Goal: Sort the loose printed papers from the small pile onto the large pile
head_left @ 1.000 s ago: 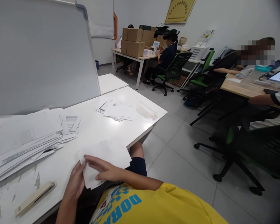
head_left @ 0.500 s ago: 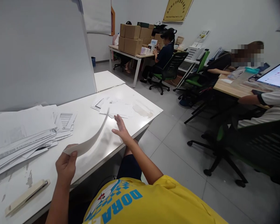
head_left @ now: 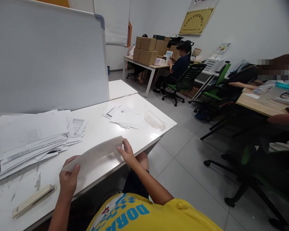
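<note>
I hold a sheet of white paper (head_left: 96,154) between both hands, just above the near edge of the white table (head_left: 98,131). My left hand (head_left: 69,178) pinches its near left corner. My right hand (head_left: 126,151) grips its far right end. The sheet is seen almost edge-on and sags slightly. A big untidy pile of papers (head_left: 29,138) lies to the left of my hands. A smaller spread of papers (head_left: 125,117) lies further along the table, beyond my right hand.
A beige stapler (head_left: 33,200) lies near the table's front edge, left of my left hand. A whiteboard (head_left: 48,57) stands behind the table. People sit at desks to the right and at the back, with cardboard boxes (head_left: 148,48) and green office chairs (head_left: 186,80).
My right hand, free and reaching out over the table half a second ago, has come back and taken the far end of the sheet. The sheet has dropped lower and flatter.
</note>
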The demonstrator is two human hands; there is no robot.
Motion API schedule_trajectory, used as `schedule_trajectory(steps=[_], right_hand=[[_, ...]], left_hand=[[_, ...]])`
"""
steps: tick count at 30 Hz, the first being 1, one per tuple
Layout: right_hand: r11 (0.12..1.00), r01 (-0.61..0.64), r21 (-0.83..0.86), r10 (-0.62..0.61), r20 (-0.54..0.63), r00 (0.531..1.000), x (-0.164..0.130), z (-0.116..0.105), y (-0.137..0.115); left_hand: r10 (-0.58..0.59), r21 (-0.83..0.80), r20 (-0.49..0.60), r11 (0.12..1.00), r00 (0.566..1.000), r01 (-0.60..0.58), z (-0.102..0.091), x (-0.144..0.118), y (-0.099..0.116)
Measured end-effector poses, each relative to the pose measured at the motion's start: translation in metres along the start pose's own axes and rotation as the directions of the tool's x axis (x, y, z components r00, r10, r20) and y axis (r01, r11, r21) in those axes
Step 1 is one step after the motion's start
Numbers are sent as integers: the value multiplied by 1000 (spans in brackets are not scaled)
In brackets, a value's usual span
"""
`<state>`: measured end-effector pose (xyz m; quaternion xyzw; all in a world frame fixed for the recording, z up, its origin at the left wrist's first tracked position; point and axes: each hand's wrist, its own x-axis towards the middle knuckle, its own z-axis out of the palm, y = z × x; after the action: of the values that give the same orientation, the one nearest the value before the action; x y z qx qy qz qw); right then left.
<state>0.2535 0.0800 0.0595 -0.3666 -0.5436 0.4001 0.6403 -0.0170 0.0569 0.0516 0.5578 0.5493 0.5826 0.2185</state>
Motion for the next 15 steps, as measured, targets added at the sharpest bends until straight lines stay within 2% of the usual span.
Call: schedule_trajectory(steps=[4, 6, 9, 12, 15], right_hand=[[997, -81, 16, 81, -28, 996, -14, 9, 5], [996, -84, 17, 85, -35, 996, -15, 11, 4], [994, -82, 67, 84, -26, 996, -14, 11, 4], [986, -130, 102, 134, -33, 990, -17, 9, 6], [989, -145, 37, 146, -16, 989, -21, 8, 5]], left_hand=[[-44, 35, -170, 998, 985, 51, 13, -13, 16], [-15, 17, -217, 1000, 976, 19, 17, -14, 19], [28, -18, -200, 999, 979, -32, 18, -13, 12], [-41, -67, -214, 997, 976, 27, 16, -15, 2], [-63, -86, -222, 995, 973, 44, 14, -22, 1]])
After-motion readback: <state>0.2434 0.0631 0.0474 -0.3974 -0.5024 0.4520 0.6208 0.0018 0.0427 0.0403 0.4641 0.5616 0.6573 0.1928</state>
